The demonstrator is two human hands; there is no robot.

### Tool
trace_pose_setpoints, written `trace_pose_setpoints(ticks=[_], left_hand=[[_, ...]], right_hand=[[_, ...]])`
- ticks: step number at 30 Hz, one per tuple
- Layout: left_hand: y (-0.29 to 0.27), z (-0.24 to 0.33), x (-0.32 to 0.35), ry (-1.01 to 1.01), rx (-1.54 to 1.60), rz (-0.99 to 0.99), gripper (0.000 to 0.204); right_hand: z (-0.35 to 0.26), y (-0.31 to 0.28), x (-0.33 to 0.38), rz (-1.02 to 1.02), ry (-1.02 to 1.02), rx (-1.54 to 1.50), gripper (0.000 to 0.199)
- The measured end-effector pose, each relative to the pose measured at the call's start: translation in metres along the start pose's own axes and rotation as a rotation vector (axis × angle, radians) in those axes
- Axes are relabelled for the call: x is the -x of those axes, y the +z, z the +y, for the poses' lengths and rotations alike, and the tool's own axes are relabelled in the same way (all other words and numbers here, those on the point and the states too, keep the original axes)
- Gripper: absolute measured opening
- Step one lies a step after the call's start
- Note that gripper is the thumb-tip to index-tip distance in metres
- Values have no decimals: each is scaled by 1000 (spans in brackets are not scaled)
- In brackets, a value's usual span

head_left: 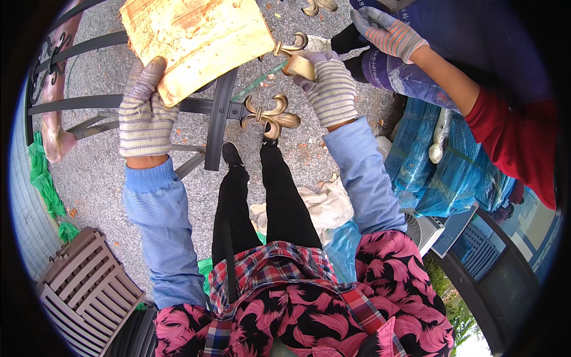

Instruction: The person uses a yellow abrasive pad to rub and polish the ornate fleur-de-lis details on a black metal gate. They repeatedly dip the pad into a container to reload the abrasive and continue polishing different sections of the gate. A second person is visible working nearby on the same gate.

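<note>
My left hand, in a striped knit glove, grips the lower left edge of a gold-smeared flat board, its thumb on top. My right hand, gloved alike, is closed on what looks like a paintbrush, cream with a brown end pointing left. Just left of this end is a bronze-gold leaf-shaped finial of a black metal fence panel. Another bronze-gold finial sits lower, between my two hands. The board covers part of the fence bars.
A co-worker's gloved hand and red sleeve are at upper right. Blue-wrapped bundles lie at right. Brown slatted panels stand at lower left, near green plastic. White sacking lies by my legs on the grey ground.
</note>
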State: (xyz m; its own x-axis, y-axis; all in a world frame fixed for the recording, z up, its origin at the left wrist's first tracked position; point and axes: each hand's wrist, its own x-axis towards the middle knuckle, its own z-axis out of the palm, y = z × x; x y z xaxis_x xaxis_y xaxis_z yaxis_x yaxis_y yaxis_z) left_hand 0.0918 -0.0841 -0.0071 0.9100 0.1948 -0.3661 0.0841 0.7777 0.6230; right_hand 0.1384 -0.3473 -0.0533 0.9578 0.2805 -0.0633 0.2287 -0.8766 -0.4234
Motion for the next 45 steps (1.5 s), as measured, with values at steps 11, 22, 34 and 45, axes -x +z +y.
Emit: trace_pose_setpoints(ticks=[11,22,34,45], left_hand=[[15,-11,-10,34,-72,52,41],[19,-17,-32,-55,-90,10,40],[14,-19,-55,-91,-51,-17,39],[17,-13,-61,-130,-190,239,44]], right_hand=[[9,20,-104,-162,-191,179,46],[-32,-57,-111,-823,-121,-1048,53],[-27,-57,-108,-639,-59,-904,49],[17,-12,-64,-395,27,392,43]])
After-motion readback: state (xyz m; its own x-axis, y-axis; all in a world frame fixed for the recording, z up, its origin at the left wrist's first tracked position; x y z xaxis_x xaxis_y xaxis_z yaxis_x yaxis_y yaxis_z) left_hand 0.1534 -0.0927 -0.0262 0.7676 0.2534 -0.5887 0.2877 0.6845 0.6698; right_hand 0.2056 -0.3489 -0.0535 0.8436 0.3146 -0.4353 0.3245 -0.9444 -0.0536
